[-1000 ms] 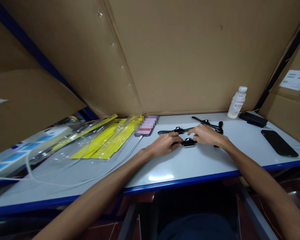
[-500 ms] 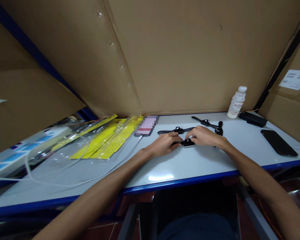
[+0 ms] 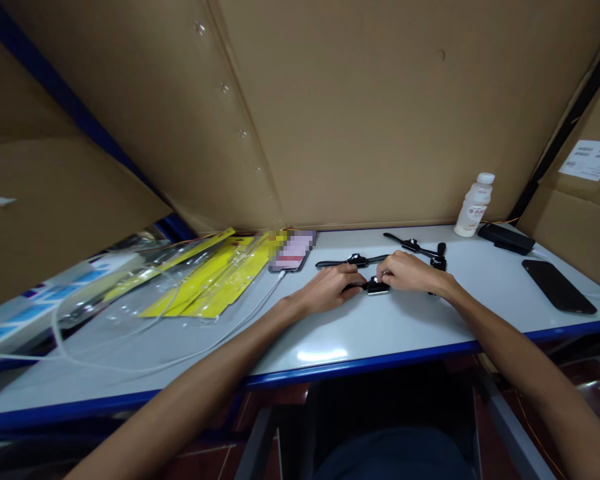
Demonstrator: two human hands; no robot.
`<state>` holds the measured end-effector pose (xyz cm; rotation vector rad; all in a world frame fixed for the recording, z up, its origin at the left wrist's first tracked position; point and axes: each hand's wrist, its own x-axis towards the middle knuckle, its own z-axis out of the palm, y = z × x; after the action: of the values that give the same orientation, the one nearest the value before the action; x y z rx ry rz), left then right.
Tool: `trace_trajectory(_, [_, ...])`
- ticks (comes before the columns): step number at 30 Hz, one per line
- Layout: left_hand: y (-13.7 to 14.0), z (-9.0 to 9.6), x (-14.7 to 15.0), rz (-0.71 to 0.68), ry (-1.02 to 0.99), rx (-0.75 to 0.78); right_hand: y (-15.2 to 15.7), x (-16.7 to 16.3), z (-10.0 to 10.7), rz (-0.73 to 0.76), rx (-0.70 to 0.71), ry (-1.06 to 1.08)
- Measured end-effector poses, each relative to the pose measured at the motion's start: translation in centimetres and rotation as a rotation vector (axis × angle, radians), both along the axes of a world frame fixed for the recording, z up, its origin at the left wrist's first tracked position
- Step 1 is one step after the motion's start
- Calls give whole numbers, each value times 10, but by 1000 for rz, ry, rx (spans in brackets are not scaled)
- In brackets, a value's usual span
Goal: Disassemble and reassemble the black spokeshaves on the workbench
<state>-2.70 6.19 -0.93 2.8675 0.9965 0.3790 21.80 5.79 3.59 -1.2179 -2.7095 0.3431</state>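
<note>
A black spokeshave [image 3: 377, 289] lies on the white table [image 3: 300, 333] in front of me, its pale metal edge facing me. The fingers of my left hand [image 3: 333, 287] are closed around its left handle. My right hand [image 3: 405, 271] pinches at the top of its middle part, where the small screws or knobs sit; the fingertips hide the exact spot, and the right handle is covered. Just behind my hands rests a second spokeshave [image 3: 356, 261]. Farther back on the right is another spokeshave [image 3: 414, 246], and one more [image 3: 438, 261] lies crosswise beside my right hand.
Yellow-backed clear packages [image 3: 215, 280] lie at the left, next to a phone [image 3: 294, 252] with a white cable [image 3: 230, 340] trailing leftward. A white bottle [image 3: 473, 208], a black case-like object [image 3: 505, 238] and a dark phone [image 3: 557, 287] are at the right. Cardboard [image 3: 360, 120] walls the back.
My right fingertips have shifted slightly right and drawn closer together on the spokeshave's middle. My left hand stays on the handle, and the other spokeshaves have not moved.
</note>
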Motion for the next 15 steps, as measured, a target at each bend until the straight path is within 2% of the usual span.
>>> trace_trajectory(4, [0, 0, 0, -1, 2, -2, 1, -1, 1, 13, 5, 7])
trace_trajectory(11, [0, 1, 0, -4, -11, -6, 1, 4, 7, -108, 90, -74])
trace_trajectory(15, [0, 0, 0, -2, -18, -6, -3, 4, 8, -114, 84, -123])
